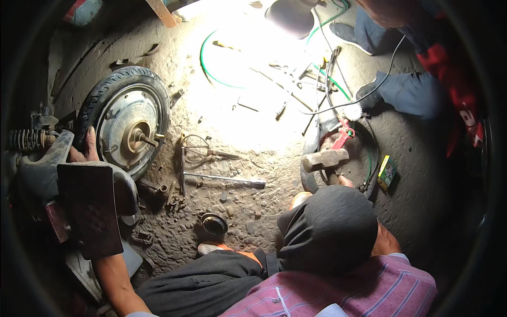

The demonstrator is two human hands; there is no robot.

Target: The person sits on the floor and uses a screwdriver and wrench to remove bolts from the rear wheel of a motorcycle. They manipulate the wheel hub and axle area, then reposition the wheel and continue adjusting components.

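On the left my left hand [87,148] grips the edge of a wheel [127,119] with a black tyre and a metal hub, its axle sticking out. The wheel stands tilted beside a mudguard with a dark flap [90,211], which covers my left wrist. Partly hidden behind my raised knee [332,227], my right hand [346,182] is closed around the handle of a hammer [325,159]. The hammer's head is raised over a loose black tyre [310,182] on the floor. A red tool [344,134] lies within that tyre's ring.
A T-handled wrench [224,178] and a black ring [214,224] lie on rough ground before me. Farther off are scattered tools and a green hose [203,55] under glaring light. Another person's trouser legs [409,95] are at upper right, above a small yellow-green box [387,172].
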